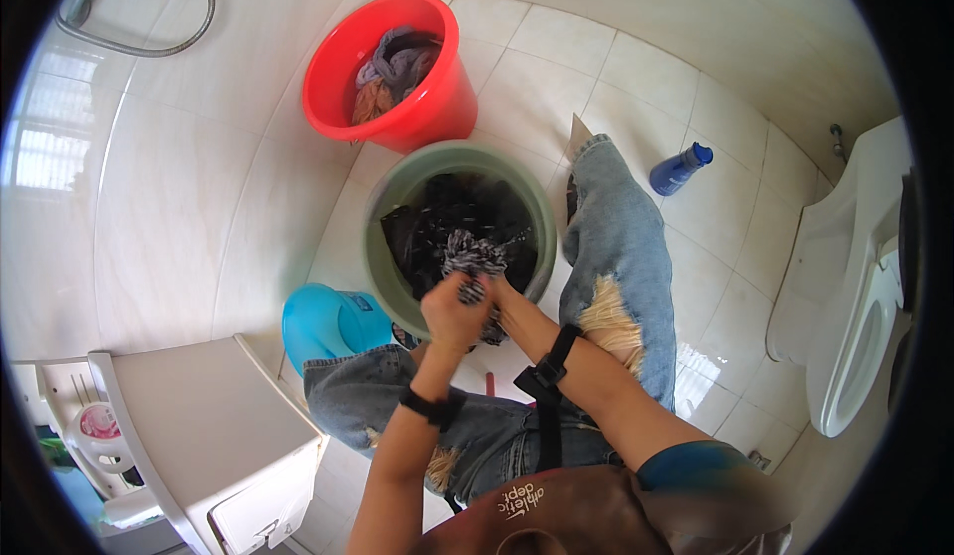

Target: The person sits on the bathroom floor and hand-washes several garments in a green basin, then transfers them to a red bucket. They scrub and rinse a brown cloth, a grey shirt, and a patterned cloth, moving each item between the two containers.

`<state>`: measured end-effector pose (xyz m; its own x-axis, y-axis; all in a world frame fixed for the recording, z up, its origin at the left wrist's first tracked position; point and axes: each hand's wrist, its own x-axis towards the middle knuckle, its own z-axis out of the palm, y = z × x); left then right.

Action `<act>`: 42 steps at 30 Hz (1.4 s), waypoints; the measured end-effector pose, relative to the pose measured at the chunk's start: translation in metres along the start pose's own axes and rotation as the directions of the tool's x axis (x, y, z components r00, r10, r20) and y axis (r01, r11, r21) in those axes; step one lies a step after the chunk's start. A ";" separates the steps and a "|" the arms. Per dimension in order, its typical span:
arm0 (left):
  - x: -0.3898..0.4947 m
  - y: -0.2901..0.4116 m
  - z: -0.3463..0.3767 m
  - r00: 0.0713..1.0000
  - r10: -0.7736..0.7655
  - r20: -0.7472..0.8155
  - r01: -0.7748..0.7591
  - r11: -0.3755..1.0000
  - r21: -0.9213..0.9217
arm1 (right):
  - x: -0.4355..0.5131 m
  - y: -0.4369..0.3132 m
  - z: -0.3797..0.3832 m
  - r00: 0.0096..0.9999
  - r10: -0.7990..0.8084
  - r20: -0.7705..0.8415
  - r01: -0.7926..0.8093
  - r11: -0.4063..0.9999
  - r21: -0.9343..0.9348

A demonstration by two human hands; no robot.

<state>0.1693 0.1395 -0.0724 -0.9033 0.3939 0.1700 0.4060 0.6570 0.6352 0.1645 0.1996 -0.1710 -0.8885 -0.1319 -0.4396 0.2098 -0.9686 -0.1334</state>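
Before me stands a round green plastic tub (375, 246) holding dark wet clothing (466, 197) in water. Over its near rim, my left hand (456, 313) grips a black-and-white patterned cloth (473, 255), bunched tightly. My right hand (498, 296) is shut on the same cloth, just to the right; its fingers are partly hidden behind the left hand. Part of the cloth hangs below the hands at the tub's near edge. Small drops of water show above the tub.
A red bucket (466, 100) with clothes touches or nearly touches the tub's far side. A light-blue plastic basin (305, 324) stands at the left, near a white cabinet (201, 406). A blue bottle (674, 173) is on the tiled floor beyond my right leg; a white toilet (812, 316) is farther right.
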 end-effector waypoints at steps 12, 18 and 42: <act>0.014 -0.087 -0.026 0.839 -0.234 0.491 0.542 0.433 -0.721 | -0.011 -0.009 0.043 0.951 -0.308 0.026 0.270 0.786 -0.555; 0.007 -0.059 -0.031 0.816 -0.322 0.480 0.567 0.284 -0.773 | -0.036 -0.016 0.070 0.808 -0.539 0.238 0.366 0.144 -0.919; 0.058 -0.044 -0.083 0.970 -0.229 -0.085 0.112 0.728 -0.676 | -0.017 -0.029 0.050 0.925 -0.241 -0.294 -0.051 0.687 -0.725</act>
<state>0.0878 0.0805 -0.0279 -0.9807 0.1765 0.0837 0.1004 0.0878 0.9911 0.1537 0.2192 -0.1155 -0.7526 0.1735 -0.6353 0.4853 -0.5060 -0.7131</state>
